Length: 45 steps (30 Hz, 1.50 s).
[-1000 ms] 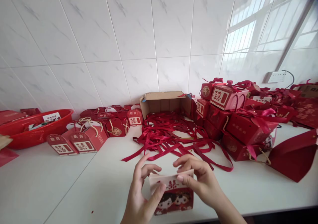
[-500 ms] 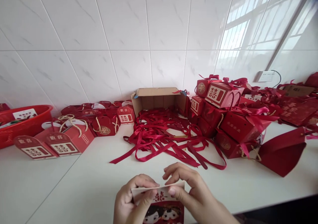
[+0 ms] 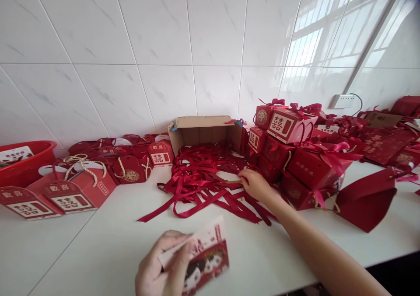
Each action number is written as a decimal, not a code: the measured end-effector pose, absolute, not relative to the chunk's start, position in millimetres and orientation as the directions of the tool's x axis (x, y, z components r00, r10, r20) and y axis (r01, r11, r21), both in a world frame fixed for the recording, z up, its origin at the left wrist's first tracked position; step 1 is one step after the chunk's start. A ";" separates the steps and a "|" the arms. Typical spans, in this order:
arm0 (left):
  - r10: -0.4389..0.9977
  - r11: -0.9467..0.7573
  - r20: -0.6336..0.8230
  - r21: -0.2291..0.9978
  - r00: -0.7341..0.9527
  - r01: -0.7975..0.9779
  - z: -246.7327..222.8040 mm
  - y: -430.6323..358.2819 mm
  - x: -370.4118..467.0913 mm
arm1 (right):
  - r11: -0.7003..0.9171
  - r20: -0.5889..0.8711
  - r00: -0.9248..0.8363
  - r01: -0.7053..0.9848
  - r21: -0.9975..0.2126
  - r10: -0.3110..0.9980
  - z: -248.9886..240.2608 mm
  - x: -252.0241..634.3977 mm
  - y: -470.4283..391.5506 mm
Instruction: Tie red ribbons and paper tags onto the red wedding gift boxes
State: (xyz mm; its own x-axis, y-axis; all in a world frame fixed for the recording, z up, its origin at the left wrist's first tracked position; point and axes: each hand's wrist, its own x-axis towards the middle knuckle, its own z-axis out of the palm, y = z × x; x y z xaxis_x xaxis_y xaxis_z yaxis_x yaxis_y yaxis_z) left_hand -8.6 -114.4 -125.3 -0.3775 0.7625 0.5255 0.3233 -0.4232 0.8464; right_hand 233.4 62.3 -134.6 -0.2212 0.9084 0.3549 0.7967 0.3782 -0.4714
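Observation:
My left hand (image 3: 167, 263) is closed around a red-and-white printed card (image 3: 210, 256) with two cartoon figures, held tilted above the near table. Whether it is a single card, a packet or a folded box I cannot tell. At the loose pile of dark red ribbons (image 3: 197, 186), my right hand (image 3: 252, 183) is reached out with its fingers pressed together. A thin tan strip (image 3: 232, 182) lies at those fingertips, but what they hold, if anything, is hidden. Behind the ribbons, an open cardboard box (image 3: 206, 123) lies on its side with ribbons spilling out.
Stacked red gift boxes (image 3: 287, 125) with bows stand right of the ribbons. A red folded carton (image 3: 367, 202) sits at the far right. Rope-handled boxes (image 3: 82, 191) and a red basin (image 3: 36, 165) are at left. A tiled wall (image 3: 164, 47) closes off the back.
My right hand has let go of the printed card and reached forward to the ribbon pile. My left hand keeps the card, now tilted and shifted slightly left. The view has turned a little right.

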 end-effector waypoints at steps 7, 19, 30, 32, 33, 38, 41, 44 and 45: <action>0.882 -0.263 0.443 0.750 -0.164 0.607 -86.2 -43.7 -60.7 | 0.298 0.291 -0.191 0.873 -0.386 0.937 -157.3 235.5 63.8; 0.888 -0.218 0.241 0.971 0.391 -0.102 -121.2 5.6 -15.7 | 0.175 0.380 0.017 0.868 -0.465 0.925 -164.2 196.1 167.8; 0.981 -0.065 0.073 0.997 0.181 -0.048 -147.5 16.7 -17.5 | 0.136 0.311 0.034 0.851 -0.507 0.950 -184.1 187.4 179.5; 0.985 -0.048 0.053 0.998 0.165 -0.035 -149.4 17.5 -17.9 | 0.142 0.348 0.053 0.848 -0.511 0.936 -179.4 192.4 181.7; 0.982 -0.042 0.049 0.998 0.182 -0.043 -149.9 17.5 -17.9 | 0.127 0.360 0.079 0.848 -0.514 0.930 -177.4 195.9 184.3; 0.965 -0.049 0.061 0.997 0.256 -0.052 -148.2 16.6 -16.8 | -0.030 0.290 0.211 0.851 -0.524 0.934 -173.7 210.6 207.5; 0.963 -0.049 0.057 0.998 0.263 -0.036 -146.8 17.0 -16.4 | -0.155 0.175 0.277 0.848 -0.507 0.945 -174.0 210.3 220.7; 0.960 -0.052 0.054 0.999 0.274 -0.015 -146.4 17.6 -15.9 | -0.234 0.082 0.306 0.851 -0.471 0.949 -174.2 206.0 227.7; 0.962 -0.056 0.055 0.998 0.268 -0.006 -146.3 17.7 -15.6 | -0.244 0.061 0.305 0.854 -0.459 0.950 -174.2 204.9 228.6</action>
